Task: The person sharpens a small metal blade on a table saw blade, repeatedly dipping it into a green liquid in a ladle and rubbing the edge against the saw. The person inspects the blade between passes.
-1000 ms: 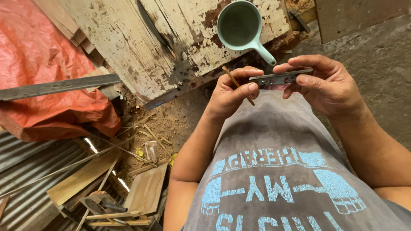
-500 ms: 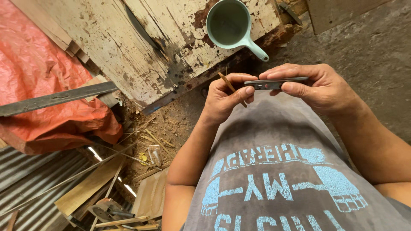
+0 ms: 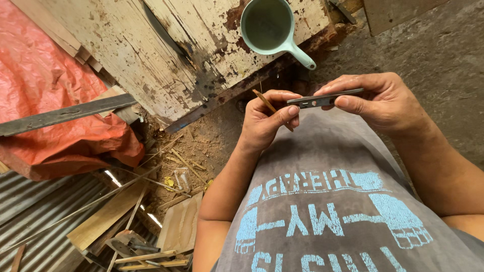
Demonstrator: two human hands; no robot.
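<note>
Metal strip (image 3: 325, 98), thin, grey and slotted, lies level above the grey shirt (image 3: 322, 166), pinched at both ends. Right hand (image 3: 383, 103) closes on its far end; left hand (image 3: 267, 121) grips the near end and a thin wooden stick (image 3: 267, 104). Beyond, a pale green scoop (image 3: 272, 27) rests on a weathered board (image 3: 151, 55).

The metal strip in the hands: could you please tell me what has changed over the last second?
Little: both hands sank slightly in the view. The right hand still pinches the metal strip; the left hand still holds the thin stick at its end. The ladle stayed put.
</note>
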